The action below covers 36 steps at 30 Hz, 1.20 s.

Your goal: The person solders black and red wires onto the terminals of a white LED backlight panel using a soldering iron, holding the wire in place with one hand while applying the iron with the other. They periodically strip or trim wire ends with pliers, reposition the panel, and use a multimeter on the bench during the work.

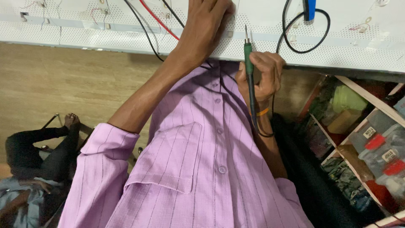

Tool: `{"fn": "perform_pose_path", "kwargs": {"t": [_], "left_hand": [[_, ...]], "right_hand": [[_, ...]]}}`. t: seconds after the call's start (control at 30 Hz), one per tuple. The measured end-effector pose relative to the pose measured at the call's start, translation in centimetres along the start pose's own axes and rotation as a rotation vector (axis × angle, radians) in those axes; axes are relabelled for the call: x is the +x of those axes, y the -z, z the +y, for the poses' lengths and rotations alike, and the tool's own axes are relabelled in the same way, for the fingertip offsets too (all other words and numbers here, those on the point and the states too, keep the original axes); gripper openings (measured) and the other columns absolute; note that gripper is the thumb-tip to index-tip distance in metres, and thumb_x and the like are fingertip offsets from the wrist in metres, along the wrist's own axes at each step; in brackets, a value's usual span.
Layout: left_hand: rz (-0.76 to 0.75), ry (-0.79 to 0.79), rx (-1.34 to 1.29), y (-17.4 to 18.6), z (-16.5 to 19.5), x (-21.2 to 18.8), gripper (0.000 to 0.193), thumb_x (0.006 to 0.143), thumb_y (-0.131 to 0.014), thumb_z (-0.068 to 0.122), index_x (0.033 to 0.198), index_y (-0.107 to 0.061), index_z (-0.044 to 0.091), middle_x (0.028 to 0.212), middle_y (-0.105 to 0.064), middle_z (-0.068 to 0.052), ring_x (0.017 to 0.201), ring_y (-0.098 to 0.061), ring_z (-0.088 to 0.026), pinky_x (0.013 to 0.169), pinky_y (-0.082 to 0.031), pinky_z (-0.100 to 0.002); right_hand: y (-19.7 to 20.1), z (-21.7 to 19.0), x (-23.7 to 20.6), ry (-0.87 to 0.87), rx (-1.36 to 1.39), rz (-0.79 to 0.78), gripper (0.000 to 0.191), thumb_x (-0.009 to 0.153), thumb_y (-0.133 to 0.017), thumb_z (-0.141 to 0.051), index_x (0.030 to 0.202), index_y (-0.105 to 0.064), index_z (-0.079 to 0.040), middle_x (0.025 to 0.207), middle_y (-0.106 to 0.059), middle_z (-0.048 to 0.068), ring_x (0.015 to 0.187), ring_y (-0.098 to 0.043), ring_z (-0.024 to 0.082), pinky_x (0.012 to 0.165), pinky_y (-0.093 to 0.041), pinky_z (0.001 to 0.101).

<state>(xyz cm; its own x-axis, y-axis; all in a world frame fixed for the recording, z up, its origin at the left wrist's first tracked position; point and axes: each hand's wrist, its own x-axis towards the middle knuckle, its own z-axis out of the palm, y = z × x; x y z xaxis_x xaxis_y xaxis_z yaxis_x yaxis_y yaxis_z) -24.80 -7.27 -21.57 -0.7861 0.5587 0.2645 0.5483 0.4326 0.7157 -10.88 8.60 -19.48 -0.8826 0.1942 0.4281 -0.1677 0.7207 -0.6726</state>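
Observation:
My left hand (206, 25) lies palm down on a white perforated panel (63, 33), fingers together, holding nothing. Red and black wires (154, 19) run across the panel just left of it. My right hand (263, 71) grips a green-handled soldering iron (249, 59) at the panel's near edge. The iron's metal tip points up towards the panel and its black cord trails down past my wrist. An orange band circles that wrist. My lilac striped shirt (198, 160) fills the lower middle of the view.
A black cable loop (303, 40) and a blue piece (310, 8) sit on the panel at upper right. Wooden shelves (363, 126) with red-lidded jars and boxes stand at right. Another person in dark clothes (38, 152) sits on the wooden floor at lower left.

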Motion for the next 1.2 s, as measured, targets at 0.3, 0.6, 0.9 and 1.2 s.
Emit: {"fn": "perform_pose_path", "kwargs": {"t": [0.3,0.6,0.9,1.2], "left_hand": [[-0.062,0.055,-0.053,0.1,0.1,0.3,0.016,0.096,-0.069,0.001,0.107,-0.061,0.007,0.108,-0.059,-0.01,0.107,-0.054,-0.033,0.095,-0.038,-0.046],[-0.082,0.072,0.0,0.0,0.7,0.6,0.022,0.09,-0.071,0.0,0.108,-0.06,0.006,0.108,-0.059,-0.012,0.108,-0.054,-0.034,0.096,-0.038,-0.047],[-0.06,0.074,0.046,-0.2,1.1,1.0,0.021,0.092,-0.073,0.0,0.108,-0.06,0.006,0.108,-0.058,-0.012,0.108,-0.053,-0.034,0.097,-0.038,-0.047],[-0.048,0.071,0.015,0.0,1.3,1.0,0.019,0.093,-0.071,-0.001,0.107,-0.06,0.006,0.107,-0.058,-0.011,0.106,-0.053,-0.032,0.097,-0.038,-0.045]], "right_hand": [[-0.6,0.4,-0.4,0.003,-0.029,-0.008,0.02,0.098,-0.08,-0.009,0.113,-0.068,-0.003,0.102,-0.065,0.011,0.098,-0.063,0.031,0.089,-0.053,0.0449],[-0.4,0.3,-0.2,-0.029,-0.045,-0.046,0.023,0.097,-0.081,-0.009,0.115,-0.069,-0.004,0.104,-0.066,0.01,0.099,-0.061,0.03,0.092,-0.051,0.0443],[-0.6,0.3,0.1,-0.029,-0.059,-0.052,0.024,0.094,-0.084,-0.006,0.115,-0.073,-0.006,0.105,-0.068,0.006,0.1,-0.062,0.027,0.094,-0.048,0.0407],[-0.8,0.5,0.1,-0.03,-0.065,-0.051,0.025,0.093,-0.085,-0.006,0.115,-0.074,-0.008,0.105,-0.068,0.004,0.099,-0.062,0.025,0.095,-0.047,0.0394]]}}
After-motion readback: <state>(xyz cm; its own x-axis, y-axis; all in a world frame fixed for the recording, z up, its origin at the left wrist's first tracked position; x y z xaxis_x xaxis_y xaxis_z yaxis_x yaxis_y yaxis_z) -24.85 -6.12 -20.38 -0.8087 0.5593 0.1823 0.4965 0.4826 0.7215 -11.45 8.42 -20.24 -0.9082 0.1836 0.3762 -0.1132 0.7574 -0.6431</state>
